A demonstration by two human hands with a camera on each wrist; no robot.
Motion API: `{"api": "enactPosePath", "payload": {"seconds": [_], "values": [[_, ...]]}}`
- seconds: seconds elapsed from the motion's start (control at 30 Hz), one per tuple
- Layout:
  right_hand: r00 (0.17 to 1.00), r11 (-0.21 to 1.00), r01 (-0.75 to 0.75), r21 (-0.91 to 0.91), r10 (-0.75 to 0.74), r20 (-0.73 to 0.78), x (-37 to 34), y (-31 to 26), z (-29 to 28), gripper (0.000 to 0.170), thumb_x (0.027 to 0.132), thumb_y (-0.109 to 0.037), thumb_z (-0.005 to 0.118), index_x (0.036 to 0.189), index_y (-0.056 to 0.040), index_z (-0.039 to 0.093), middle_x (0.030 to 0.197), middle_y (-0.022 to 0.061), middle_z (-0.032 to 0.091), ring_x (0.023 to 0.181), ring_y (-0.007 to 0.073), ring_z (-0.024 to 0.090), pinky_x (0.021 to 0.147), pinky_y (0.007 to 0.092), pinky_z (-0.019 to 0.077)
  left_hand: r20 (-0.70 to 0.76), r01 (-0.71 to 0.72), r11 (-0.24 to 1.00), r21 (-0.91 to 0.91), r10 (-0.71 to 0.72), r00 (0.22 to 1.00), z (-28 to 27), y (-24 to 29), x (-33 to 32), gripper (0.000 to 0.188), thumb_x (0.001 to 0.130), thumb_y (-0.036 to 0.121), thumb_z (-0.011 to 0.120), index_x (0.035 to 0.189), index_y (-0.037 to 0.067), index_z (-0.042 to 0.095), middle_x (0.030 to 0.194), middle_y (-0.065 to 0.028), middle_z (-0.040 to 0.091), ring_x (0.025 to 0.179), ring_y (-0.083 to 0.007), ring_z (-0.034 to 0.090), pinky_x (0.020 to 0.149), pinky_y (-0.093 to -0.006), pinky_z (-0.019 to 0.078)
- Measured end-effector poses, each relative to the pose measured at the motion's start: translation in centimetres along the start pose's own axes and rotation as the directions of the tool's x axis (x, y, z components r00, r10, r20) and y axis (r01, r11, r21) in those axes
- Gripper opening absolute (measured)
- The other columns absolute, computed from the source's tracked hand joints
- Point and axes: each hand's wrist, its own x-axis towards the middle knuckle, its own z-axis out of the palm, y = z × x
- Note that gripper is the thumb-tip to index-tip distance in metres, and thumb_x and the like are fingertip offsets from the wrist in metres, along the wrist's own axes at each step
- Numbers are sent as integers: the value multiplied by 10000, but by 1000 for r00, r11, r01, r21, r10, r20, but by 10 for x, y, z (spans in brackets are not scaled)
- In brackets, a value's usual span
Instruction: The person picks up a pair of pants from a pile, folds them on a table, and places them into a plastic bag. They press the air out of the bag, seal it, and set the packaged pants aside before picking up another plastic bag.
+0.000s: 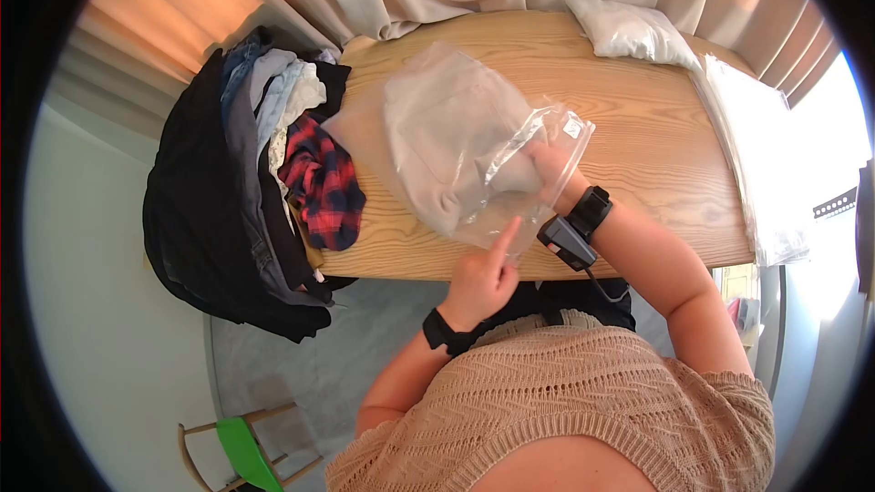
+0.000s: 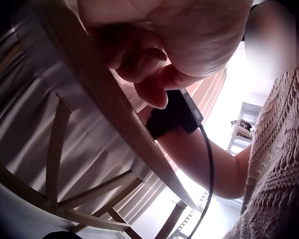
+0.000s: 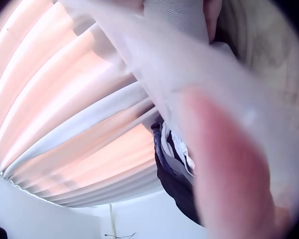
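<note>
Table (image 1: pixel 638 191) at head-view centre: bag (image 1: pixel 456 128) lies upper left from the nearer right hand (image 1: pixel 551 169), seemingly inside its mouth, grip undeterminable through film; left hand (image 1: pixel 483 287), below, index straight, visibly clamps nothing.

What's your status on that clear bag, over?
Right grip inside clear bag, holding grey cloth. Left grip at bag's near edge, index finger extended. Clothes pile left of bag, appears out of the way.
</note>
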Motion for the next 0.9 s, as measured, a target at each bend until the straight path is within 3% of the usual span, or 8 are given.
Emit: {"api": "enactPosePath", "payload": {"seconds": [0.17,0.2,0.23,0.27,0.33,0.43,0.53,0.9], "values": [[995,998,66,-8,-66,-74,12,9,-23,241,841,-24,491,1079,2,524,971,108,593,824,245,613,692,367,534,78,-73,993,-93,80,994,19,14,8,620,804,41,554,1390,63,351,534,-103,487,459,-243,494,484,-353,396],[955,751,295,-591,-224,193,29,12,-53,211,842,-23,493,1047,-5,542,966,92,593,817,233,609,696,356,530,81,-76,993,-93,84,993,16,16,9,620,804,41,554,1390,63,351,534,-103,487,459,-243,494,484,-353,396],[859,165,507,-846,-171,482,37,13,-70,184,844,-21,495,1016,-12,559,961,76,593,810,221,606,701,345,526,199,26,989,-145,4,980,8,20,10,613,824,66,561,1395,64,340,536,-94,501,457,-210,496,484,-336,394],[860,165,506,-846,-173,480,28,4,-66,184,844,-21,495,1016,-12,559,961,76,593,810,221,606,701,345,526,318,133,974,-184,-69,946,-2,25,12,607,844,92,567,1401,65,328,538,-85,515,455,-178,497,484,-320,392],[981,964,-100,-247,137,139,0,-25,-46,126,844,-26,526,957,-21,583,919,54,599,788,190,598,708,320,517,435,187,971,-150,-105,894,-47,44,21,573,856,122,574,1384,58,359,539,-56,529,462,-136,486,500,-293,398],[848,732,388,-560,-45,528,32,-16,-105,81,842,-54,573,913,-22,596,894,59,610,780,179,605,701,306,521,408,115,972,-203,-23,913,-107,24,28,439,867,177,592,1270,30,500,582,20,538,530,-42,453,547,-214,396],[909,967,-130,-217,204,363,-11,-55,-54,88,837,-82,607,901,-23,597,866,56,623,748,167,616,659,302,532,204,190,981,-35,-179,962,-161,33,95,268,893,171,548,1106,13,587,707,3,565,598,-45,473,561,-211,399],[987,996,-5,-94,20,159,3,-28,-66,33,785,-72,635,782,-42,622,744,44,633,624,165,621,542,308,535,312,415,818,399,-546,778,-114,-179,293,366,927,364,481,947,17,598,846,-27,587,763,-140,508,659,-304,424]]}}
